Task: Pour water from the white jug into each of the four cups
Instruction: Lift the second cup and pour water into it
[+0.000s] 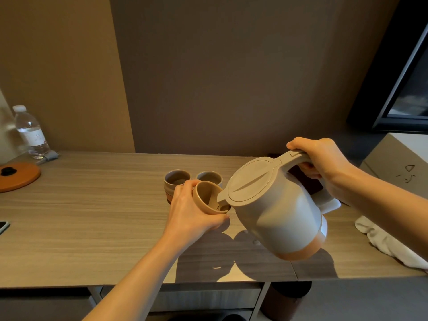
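My right hand (pixel 322 162) grips the handle of the white jug (pixel 273 205), which is lifted off the table and tilted to the left. Its spout reaches into a tan cup (pixel 205 195). My left hand (pixel 192 212) holds that cup raised and tilted toward the spout. Two more cups stand on the table just behind: one at the left (pixel 176 180), one at the right (pixel 209 177), partly hidden by the held cup. A fourth cup does not show.
The wooden table (pixel 92 216) carries a water bottle (pixel 31 133) and an orange round lid (pixel 19 176) at the far left, a phone edge (pixel 3 225) at the left border and a white cloth (pixel 389 239) at the right. A box (pixel 398 163) stands at the back right.
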A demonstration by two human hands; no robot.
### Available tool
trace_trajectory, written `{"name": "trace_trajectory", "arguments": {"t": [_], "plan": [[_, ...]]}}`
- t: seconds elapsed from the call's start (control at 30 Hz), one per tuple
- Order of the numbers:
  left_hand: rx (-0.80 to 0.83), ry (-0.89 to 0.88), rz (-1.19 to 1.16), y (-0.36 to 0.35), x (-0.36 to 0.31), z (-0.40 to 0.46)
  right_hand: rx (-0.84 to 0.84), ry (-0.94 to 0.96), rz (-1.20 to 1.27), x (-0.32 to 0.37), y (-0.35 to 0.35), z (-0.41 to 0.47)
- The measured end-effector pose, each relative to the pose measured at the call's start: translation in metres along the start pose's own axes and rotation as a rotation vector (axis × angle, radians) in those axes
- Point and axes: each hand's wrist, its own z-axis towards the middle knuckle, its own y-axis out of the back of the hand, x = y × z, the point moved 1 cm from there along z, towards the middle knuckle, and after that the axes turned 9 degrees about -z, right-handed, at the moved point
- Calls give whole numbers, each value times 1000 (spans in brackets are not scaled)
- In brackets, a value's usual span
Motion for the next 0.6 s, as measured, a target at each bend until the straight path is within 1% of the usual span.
{"name": "trace_trajectory", "arguments": {"t": [0.6], "plan": [[-7,47,-26,-2,7,-2,11,28,-33,2,-2,3]]}}
